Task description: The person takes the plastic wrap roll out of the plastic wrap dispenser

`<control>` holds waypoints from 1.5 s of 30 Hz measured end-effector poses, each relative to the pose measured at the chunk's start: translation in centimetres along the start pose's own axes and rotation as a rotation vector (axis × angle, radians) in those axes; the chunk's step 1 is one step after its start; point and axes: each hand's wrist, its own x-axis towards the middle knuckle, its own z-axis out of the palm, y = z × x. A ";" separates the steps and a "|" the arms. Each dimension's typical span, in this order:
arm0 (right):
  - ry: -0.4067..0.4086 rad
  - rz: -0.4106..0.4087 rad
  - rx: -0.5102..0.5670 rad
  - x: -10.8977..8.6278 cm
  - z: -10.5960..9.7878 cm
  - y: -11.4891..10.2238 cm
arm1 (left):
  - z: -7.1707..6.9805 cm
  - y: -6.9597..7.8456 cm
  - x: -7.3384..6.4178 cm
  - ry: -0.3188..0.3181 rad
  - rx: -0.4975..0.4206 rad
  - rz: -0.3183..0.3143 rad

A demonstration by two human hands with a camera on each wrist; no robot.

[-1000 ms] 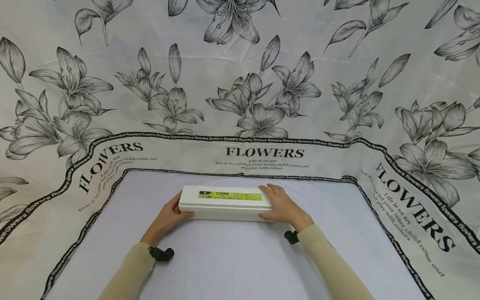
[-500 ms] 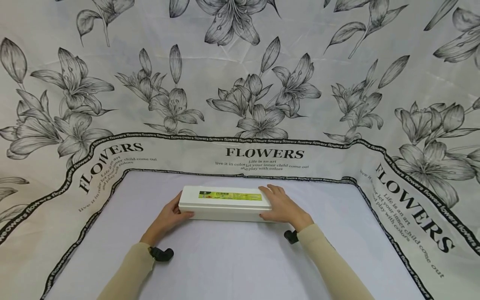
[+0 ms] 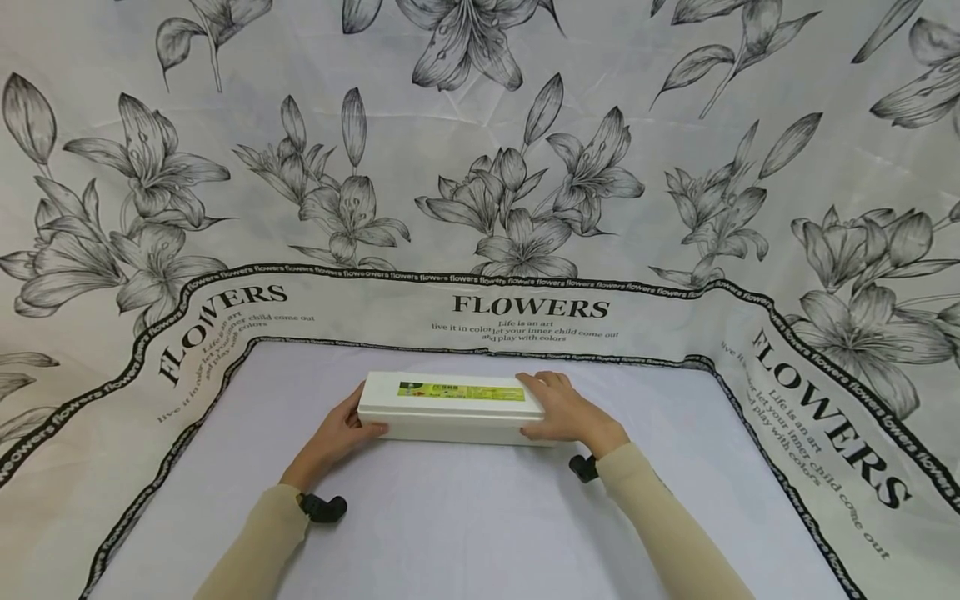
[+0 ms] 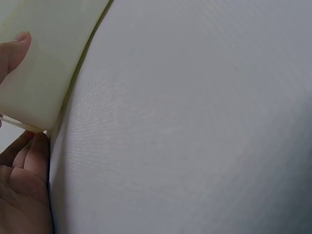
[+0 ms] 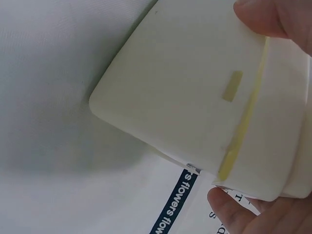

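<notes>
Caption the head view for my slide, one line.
Left grip and right grip hold opposite ends of a long, white, plastic-looking lidded box with a yellow-green label, white cloth beneath.

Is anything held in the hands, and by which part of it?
The box, by its two ends: the left hand grips one, the right hand the other.

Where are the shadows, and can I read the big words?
Head view: the big FLOWERS lettering is readable, with a faint shadow beside the right sleeve; left wrist view: the left hand looks dim, and the white cloth darkens toward the lower right; right wrist view: a soft grey shadow lies beside the white box.
</notes>
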 end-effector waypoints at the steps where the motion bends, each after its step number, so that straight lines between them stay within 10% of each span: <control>1: -0.004 0.001 0.004 0.1 -0.1 0.0 | 0.0 0.0 0.0 0.000 0.004 -0.001; 45: 0.079 -0.034 0.113 0.0 0.9 1.3 | -0.1 -0.2 -0.3 0.041 -0.172 -0.080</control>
